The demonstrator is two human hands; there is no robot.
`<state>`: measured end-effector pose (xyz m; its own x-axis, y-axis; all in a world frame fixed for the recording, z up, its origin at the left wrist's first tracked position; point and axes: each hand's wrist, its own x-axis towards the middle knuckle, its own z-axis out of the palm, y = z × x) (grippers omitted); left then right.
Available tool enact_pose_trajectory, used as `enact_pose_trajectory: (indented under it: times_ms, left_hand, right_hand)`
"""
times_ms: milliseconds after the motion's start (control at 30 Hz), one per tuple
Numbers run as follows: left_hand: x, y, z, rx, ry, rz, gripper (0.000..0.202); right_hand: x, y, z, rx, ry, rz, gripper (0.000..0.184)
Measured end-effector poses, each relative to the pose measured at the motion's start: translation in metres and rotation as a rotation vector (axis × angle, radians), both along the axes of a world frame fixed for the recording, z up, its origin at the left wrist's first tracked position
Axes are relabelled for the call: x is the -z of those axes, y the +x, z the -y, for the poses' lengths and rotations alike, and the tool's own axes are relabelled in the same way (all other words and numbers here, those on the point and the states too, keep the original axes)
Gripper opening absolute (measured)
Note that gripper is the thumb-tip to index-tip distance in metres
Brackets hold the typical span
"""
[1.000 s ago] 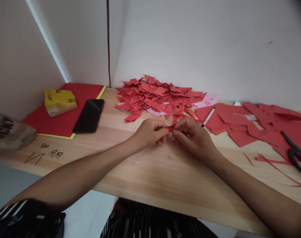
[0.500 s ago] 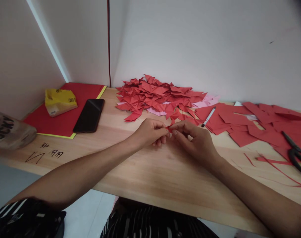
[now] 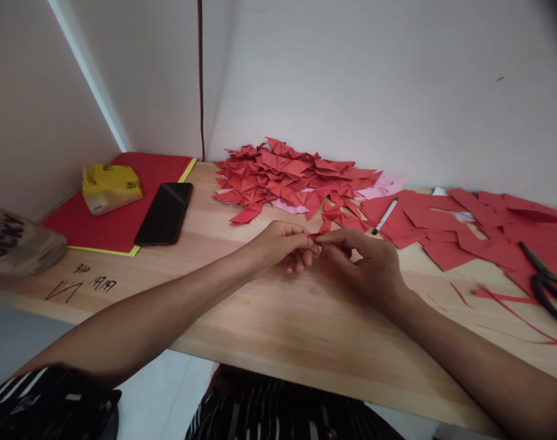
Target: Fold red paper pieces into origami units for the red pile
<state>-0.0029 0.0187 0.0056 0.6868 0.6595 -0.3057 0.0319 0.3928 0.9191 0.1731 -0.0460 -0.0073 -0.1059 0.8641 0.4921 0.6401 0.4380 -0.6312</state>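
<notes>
Between my fingertips is a small piece of folded red paper, mostly hidden by the fingers. My left hand pinches it from the left, thumb on top and the other fingers curled under. From the right, my right hand pinches the same piece between thumb and forefinger. Both hands are just above the wooden table. Right behind them rises a heap of folded red paper pieces, with some pink paper among it.
Flat red paper sheets spread at the right, with a white pen, black scissors and thin red strips near them. At the left lie a black phone, a yellow packet on red sheets, and a LUCKY bag.
Both hands stay in place with the red paper between them. My fingertips have shifted slightly, and less of the paper's upper tip shows above them.
</notes>
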Motion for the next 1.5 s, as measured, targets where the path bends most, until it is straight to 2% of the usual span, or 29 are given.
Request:
enact_pose_trajectory:
  times_ms: [367, 567, 733, 900, 967, 1100, 1200, 1333, 1500]
  left_hand:
    - [0.005, -0.002, -0.002, 0.027, -0.051, 0.039, 0.013]
    - [0.006, -0.002, -0.003, 0.028, -0.076, 0.074, 0.023]
    - [0.006, -0.004, -0.003, 0.02, -0.057, 0.083, 0.019]
    - [0.003, -0.002, -0.003, -0.062, 0.152, 0.001, 0.018]
    - [0.002, -0.002, -0.002, -0.081, 0.24, -0.048, 0.019]
    - [0.002, -0.001, 0.003, -0.083, 0.441, -0.113, 0.022]
    - [0.0, -0.002, 0.007, -0.071, 0.6, -0.178, 0.024]
    - [-0.003, -0.003, 0.011, -0.057, 0.734, -0.277, 0.025]
    - [-0.003, -0.002, 0.013, -0.051, 0.784, -0.338, 0.025]
  right_hand:
    - [0.001, 0.003, -0.001, -0.034, 0.038, 0.0, 0.016]
    - [0.0, 0.004, -0.001, -0.036, -0.008, 0.016, 0.016]
    - [-0.001, 0.004, -0.001, -0.032, -0.071, 0.01, 0.016]
    - [-0.006, 0.003, -0.003, -0.031, -0.242, -0.171, 0.008]
    - [-0.009, 0.003, -0.005, -0.025, -0.322, -0.262, 0.014]
    - [-0.011, 0.004, -0.008, -0.082, -0.433, -0.306, 0.024]
    - [-0.008, 0.005, -0.01, -0.141, -0.446, -0.293, 0.026]
    - [-0.007, 0.003, -0.012, -0.088, -0.397, -0.194, 0.021]
    - [-0.01, -0.001, -0.01, -0.091, -0.414, -0.201, 0.011]
